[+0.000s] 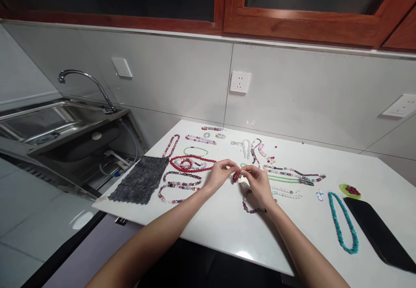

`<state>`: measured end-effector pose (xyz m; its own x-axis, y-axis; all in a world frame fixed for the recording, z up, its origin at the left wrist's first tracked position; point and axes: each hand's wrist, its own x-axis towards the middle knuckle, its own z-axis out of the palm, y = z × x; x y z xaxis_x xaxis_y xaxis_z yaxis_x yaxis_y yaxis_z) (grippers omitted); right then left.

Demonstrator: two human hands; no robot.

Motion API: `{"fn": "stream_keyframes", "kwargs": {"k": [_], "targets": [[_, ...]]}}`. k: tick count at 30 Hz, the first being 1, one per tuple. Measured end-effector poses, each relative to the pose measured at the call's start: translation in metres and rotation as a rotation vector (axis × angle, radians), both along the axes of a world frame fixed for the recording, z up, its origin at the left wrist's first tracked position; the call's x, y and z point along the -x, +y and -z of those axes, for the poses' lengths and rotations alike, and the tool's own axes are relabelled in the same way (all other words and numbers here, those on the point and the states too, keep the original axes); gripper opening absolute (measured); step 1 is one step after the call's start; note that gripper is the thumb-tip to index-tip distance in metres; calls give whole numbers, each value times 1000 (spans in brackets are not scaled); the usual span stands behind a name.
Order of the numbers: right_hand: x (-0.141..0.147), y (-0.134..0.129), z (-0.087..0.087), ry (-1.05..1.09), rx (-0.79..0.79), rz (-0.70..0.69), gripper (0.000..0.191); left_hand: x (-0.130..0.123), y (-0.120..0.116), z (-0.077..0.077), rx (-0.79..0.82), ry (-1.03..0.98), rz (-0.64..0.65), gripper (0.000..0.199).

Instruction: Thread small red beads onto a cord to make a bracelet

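Above the middle of the white table, my left hand (221,174) and my right hand (259,184) meet at the fingertips. Both pinch a small cluster of dark red beads (236,176), which hangs between them. A loop of dark mixed beads (249,206) lies on the table below my right hand, partly hidden by it. Left of my left hand is a long red bead necklace (175,165). Strands of pale beads (286,192) and green beads (282,178) lie to the right of my right hand.
On the white table (211,231) are a grey cloth (139,180), a turquoise necklace (339,223), a black phone (378,231) and a green dish (344,189) with red beads. Several bracelets lie toward the back. A metal sink (65,121) is at the left.
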<state>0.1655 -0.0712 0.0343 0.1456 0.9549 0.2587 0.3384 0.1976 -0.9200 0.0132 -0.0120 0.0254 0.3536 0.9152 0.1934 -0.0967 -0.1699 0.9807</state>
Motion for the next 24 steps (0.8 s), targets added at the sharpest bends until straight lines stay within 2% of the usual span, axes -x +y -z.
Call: {"fn": "stream_keyframes", "kwargs": {"k": [7, 13, 19, 24], "targets": [[4, -3, -2, -110, -99, 28, 21, 0, -3, -3, -12, -13, 18, 26], [4, -6, -7, -163, -151, 21, 20, 9, -1, -1, 194, -35, 100, 60], [1, -7, -11, -180, -159, -110, 21, 23, 2, -6, 299, -14, 287, 70], [-4, -4, -11, -209, -111, -183, 22, 28, 6, -7, 342, -4, 290, 69]]}}
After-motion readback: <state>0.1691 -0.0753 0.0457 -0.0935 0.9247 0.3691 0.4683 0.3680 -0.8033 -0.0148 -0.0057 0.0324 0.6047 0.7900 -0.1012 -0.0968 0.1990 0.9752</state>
